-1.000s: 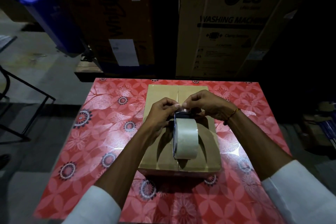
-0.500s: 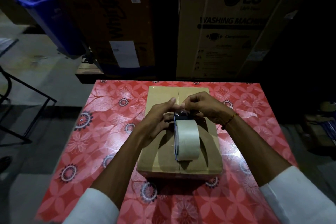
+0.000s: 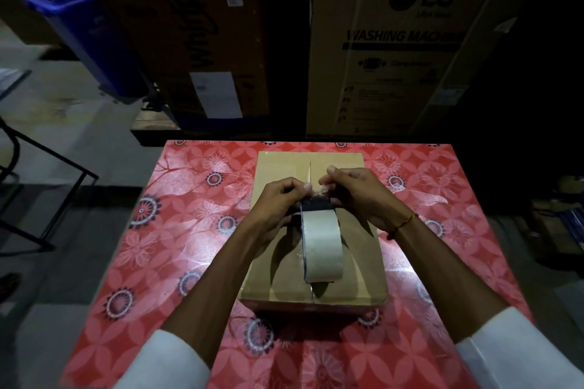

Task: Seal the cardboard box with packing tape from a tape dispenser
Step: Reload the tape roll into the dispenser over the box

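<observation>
A closed cardboard box (image 3: 275,164) lies in the middle of the table, its centre seam running away from me. On top of it stands a tape dispenser (image 3: 320,243) with a roll of pale tape, upright along the seam. My left hand (image 3: 278,202) grips the dispenser's left side near its dark front end, thumb and forefinger pinching the clear tape end. My right hand (image 3: 357,196) pinches the same tape end from the right, just above the dispenser's front. The fingers hide the dispenser's cutter.
The table (image 3: 196,230) wears a red flowered cloth. Behind it stand tall cartons, one marked as a washing machine (image 3: 404,41), and a blue bin (image 3: 79,28) leans at the back left. A black metal frame (image 3: 47,167) stands on the floor to the left.
Both hands and the dispenser have stayed over the box's middle. The fingertips have shifted slightly on the tape end; the left thumb has curled back onto it.
</observation>
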